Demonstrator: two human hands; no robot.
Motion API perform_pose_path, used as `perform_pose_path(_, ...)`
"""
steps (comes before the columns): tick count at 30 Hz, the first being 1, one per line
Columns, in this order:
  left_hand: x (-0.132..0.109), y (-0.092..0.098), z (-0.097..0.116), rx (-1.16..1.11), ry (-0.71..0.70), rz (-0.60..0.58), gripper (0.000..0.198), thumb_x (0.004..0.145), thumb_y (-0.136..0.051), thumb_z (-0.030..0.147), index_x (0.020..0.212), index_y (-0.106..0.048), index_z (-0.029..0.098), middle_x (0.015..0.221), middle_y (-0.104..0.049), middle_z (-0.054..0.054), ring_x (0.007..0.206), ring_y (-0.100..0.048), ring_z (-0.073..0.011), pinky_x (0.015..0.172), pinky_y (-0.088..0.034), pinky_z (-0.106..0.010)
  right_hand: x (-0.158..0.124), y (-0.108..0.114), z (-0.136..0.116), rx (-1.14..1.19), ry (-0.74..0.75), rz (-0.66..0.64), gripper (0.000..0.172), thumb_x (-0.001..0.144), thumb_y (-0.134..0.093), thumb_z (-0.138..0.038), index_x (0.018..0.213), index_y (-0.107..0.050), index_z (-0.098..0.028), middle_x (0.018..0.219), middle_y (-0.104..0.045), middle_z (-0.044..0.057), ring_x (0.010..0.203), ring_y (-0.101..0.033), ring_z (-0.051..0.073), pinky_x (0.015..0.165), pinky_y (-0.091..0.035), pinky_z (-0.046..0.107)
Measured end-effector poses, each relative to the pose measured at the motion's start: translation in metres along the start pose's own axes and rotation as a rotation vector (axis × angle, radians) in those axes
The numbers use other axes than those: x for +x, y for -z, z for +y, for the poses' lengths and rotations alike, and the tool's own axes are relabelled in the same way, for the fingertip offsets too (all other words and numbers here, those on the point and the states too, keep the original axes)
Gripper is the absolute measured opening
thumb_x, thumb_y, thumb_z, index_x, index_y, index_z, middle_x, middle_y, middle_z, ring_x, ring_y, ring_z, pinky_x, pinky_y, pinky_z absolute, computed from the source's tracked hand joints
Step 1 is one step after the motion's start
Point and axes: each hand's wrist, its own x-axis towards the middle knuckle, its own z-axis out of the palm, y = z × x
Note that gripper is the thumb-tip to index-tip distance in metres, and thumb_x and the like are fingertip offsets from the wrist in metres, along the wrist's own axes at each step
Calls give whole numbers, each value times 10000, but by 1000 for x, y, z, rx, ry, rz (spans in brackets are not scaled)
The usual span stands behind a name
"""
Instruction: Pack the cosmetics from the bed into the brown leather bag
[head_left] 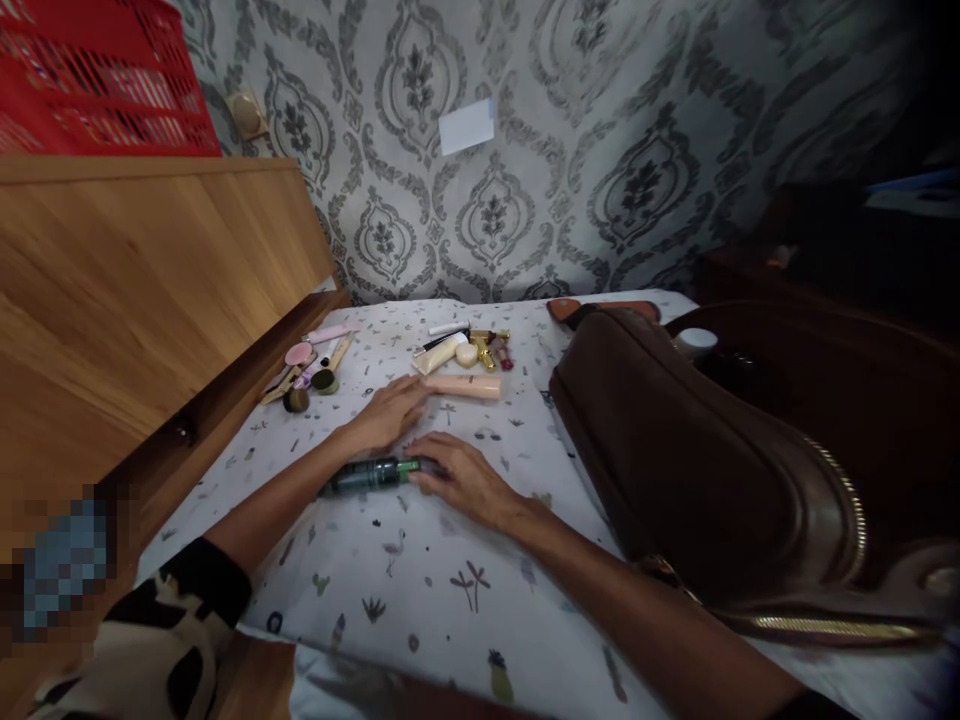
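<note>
Two arms [281, 500] stretch forward, left of the brown leather bag [675, 450]: the right hand [469, 478] has its grip around a glossy dark bottle [366, 476]; the left hand [388, 412], palm down, touches a smooth peach tube [466, 386], its grip unclear.

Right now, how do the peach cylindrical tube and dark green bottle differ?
The dark green bottle has a brighter green band; the peach cylindrical tube is pale. The tube lies farther away than the bottle. The left hand is by the tube, the right hand on the bottle. Both lie on the white patterned cloth.
</note>
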Motion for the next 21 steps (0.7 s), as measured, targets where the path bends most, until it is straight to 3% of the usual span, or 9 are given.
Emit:
perform_pose_path(3,-17,5,-8,6,53,-23,469,1028,-339,351,1421,-543,195,1602,-428,-87,1549,-260,-234,1269,-240,-435,1,-1,2,-26,-11,-11,192,911,-660,-264,1088,-720,-221,1053,-713,68,977,-650,227,912,-503,365)
perform_pose_path(8,-74,9,-3,25,224,10,540,1044,-273,483,1347,-583,162,1567,-470,-121,1514,-342,-254,1251,-284,-440,2,-2,3,-84,8,-21,223,896,-695,-273,1110,-725,-216,1082,-715,89,1023,-642,257,931,-496,399)
perform_pose_path(11,-103,2,13,-9,299,50,611,1055,-208,530,1353,-588,155,1519,-535,-110,1488,-392,-238,1244,-307,-419,1,-3,4,-174,92,-90,233,892,-723,-317,1100,-726,-212,1056,-724,94,1038,-635,272,946,-486,420)
perform_pose_path(15,-127,-8,41,94,319,72,645,1039,-264,602,1382,-574,153,1564,-476,-126,1484,-399,-280,1219,-339,-472,0,-4,5,-286,205,-196,334,863,-767,-386,1109,-715,-166,1099,-717,128,1079,-622,292,960,-472,452)
perform_pose_path(18,-144,-15,60,194,288,104,647,1019,-345,620,1400,-548,138,1524,-520,-151,1455,-435,-318,1170,-391,-511,-2,-5,5,-344,248,-216,401,851,-770,-452,1115,-723,-154,1180,-697,155,1138,-602,312,981,-462,485)
perform_pose_path(21,-164,-20,69,256,199,164,592,1002,-464,569,1411,-513,143,1421,-611,-151,1319,-568,-307,1078,-472,-487,-5,-5,3,-370,276,-225,342,867,-756,-435,1093,-739,-179,1218,-686,143,1161,-593,306,976,-462,486)
